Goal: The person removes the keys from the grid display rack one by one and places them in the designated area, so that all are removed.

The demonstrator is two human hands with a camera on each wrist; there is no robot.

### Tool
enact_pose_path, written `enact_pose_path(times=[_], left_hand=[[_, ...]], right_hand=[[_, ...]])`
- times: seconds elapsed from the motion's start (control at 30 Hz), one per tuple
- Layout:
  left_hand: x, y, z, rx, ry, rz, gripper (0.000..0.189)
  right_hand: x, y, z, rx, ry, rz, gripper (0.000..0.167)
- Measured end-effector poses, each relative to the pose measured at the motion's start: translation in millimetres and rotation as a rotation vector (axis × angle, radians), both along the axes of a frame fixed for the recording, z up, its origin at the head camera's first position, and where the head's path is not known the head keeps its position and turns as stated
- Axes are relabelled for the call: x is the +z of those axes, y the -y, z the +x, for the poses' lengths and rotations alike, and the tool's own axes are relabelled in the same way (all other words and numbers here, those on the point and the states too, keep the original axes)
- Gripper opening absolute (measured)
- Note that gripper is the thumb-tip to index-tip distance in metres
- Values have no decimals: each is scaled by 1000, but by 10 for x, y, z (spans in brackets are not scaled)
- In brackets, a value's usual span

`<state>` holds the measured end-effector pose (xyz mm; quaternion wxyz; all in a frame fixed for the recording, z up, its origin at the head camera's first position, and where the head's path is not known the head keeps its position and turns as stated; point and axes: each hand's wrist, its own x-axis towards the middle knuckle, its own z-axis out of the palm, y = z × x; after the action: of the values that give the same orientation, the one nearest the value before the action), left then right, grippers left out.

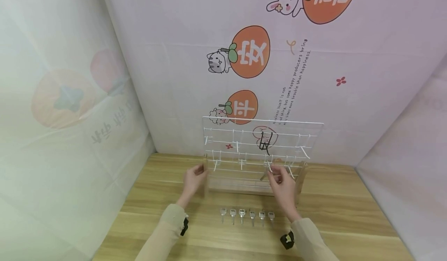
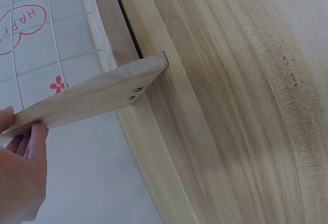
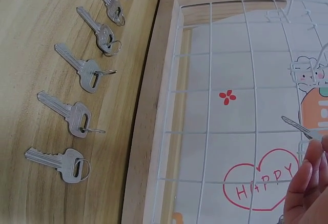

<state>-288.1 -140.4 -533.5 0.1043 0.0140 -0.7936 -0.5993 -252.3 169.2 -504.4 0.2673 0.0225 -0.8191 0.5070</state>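
My left hand (image 1: 193, 180) grips the wooden side post (image 2: 87, 98) of a white wire-grid rack (image 1: 258, 120), fingers on one side and thumb on the other. In front of the grid, my right hand (image 1: 283, 187) pinches a silver key (image 3: 297, 125) between thumb and fingertips, its toothed blade sticking out. That key is close to a white hook (image 1: 269, 167) in the lower hook row; the right wrist view cuts off its head end. Several more silver keys (image 1: 242, 213) with small rings lie in a row on the table before the rack.
Other white hooks (image 1: 304, 151) stick out from the grid, and a black holder (image 1: 264, 146) shows at its upper part. A wooden base bar (image 3: 148, 116) runs along the rack's bottom. Printed white cloth (image 1: 181, 78) hangs behind and at both sides of the wooden table (image 1: 139, 210).
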Motion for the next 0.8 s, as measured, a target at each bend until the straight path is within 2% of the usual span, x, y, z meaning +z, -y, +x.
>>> enact_pose_path(times=[0.6, 0.8], left_hand=[[10, 5, 2, -10, 9, 13, 38], [11, 11, 5, -18, 8, 16, 39]], right_hand=[[82, -73, 132, 26, 36, -61, 8], [108, -79, 181, 36, 16, -66, 7]])
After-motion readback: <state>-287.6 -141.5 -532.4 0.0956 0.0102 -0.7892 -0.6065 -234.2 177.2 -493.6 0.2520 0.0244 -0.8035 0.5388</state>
